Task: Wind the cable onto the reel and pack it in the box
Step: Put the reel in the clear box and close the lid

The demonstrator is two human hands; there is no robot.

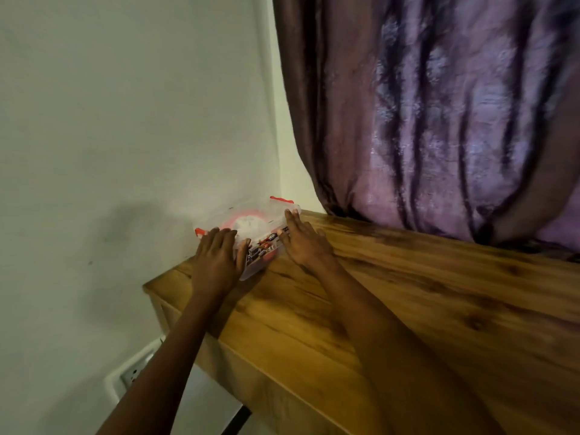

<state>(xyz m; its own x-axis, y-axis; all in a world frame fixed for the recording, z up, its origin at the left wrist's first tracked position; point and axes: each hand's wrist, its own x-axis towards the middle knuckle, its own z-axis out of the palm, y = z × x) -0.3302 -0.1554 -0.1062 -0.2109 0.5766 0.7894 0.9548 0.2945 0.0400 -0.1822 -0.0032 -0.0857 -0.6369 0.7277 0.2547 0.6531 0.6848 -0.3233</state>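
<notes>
A clear plastic box with red latches sits at the far left corner of the wooden worktop, close against the pale wall. The lid is on the box. Through the clear plastic a red reel with a white centre shows inside; the cable itself cannot be made out.

The left hand lies on the near left end of the box. Its fingers are straight and close together over the lid edge, and the thumb runs down the near side wall, beside a printed label. The red latch at the left end shows just beyond the fingertips.

The right hand rests flat against the right near side of the box, with fingers extended and slightly spread. The fingertips reach the lid corner near the far red latch. The heel of this hand lies on the worktop.

Both forearms extend from the near edge of the view toward the box.

A purple patterned curtain hangs to the right and far side, with its lower folds reaching the worktop. A white wall socket sits low on the wall, below the worktop at near left.
</notes>
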